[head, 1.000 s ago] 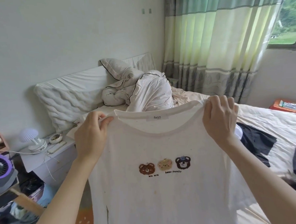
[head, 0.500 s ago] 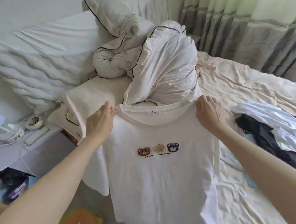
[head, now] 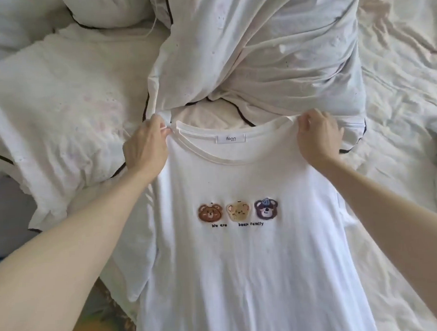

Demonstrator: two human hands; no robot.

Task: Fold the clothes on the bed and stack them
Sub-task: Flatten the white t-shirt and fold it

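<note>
Fingers (head: 160,129) of the left hand (head: 145,149) and right hand (head: 318,137) pinch the white T-shirt (head: 243,265) at its shoulders, spread front-up over the bed (head: 399,105), collar touching a rumpled duvet (head: 269,48).

Both bare arms reach forward from the near corners, forearms angling inward. The left hand (head: 145,149) and the right hand (head: 318,137) sit level and well apart, backs up, fingers curled and pinching the shoulders of the shirt (head: 242,252).
</note>
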